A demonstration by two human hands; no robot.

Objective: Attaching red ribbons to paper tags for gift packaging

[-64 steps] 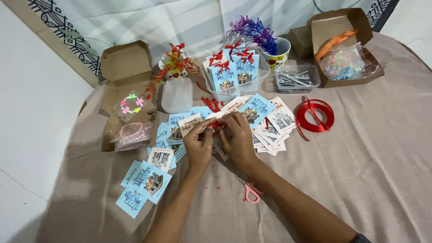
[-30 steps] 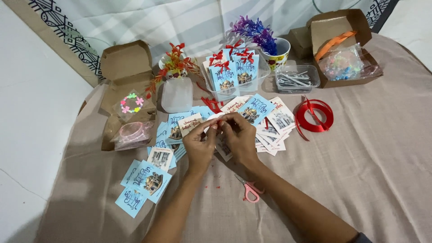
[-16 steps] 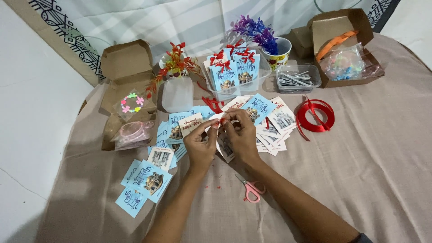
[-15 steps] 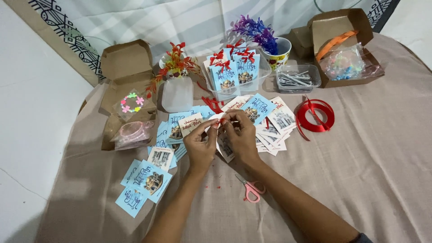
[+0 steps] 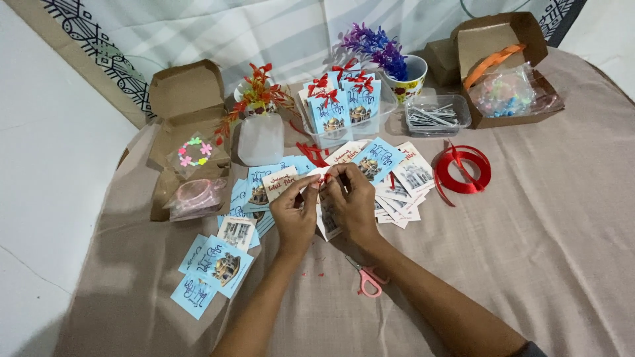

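Two bare hands meet over a tan cloth-covered table (image 5: 542, 218), the left hand (image 5: 294, 218) and the right hand (image 5: 350, 201) both pinched on a short strip of thin red ribbon (image 5: 322, 180) held at the top edge of a small pale-blue printed paper card (image 5: 327, 221), which hangs between the palms. The step in hand looks like tying a bow onto that card; the next move would seem to call for drawing the loops snug without creasing the paper. Just below the right wrist lie small pink-handled scissors (image 5: 366, 279). Fanned out behind and to both sides of the fingers are more loose blue-and-white cards (image 5: 397, 178), none with bows. Farther beyond the fingertips, a clear plastic tub (image 5: 334, 137) holds upright finished cards topped with red bows (image 5: 344, 99). To the right sits a coiled roll of red ribbon (image 5: 462, 170). Open brown cardboard boxes stand at the far left (image 5: 182, 99) and far right (image 5: 496, 39), each with clear bags of coloured beads.
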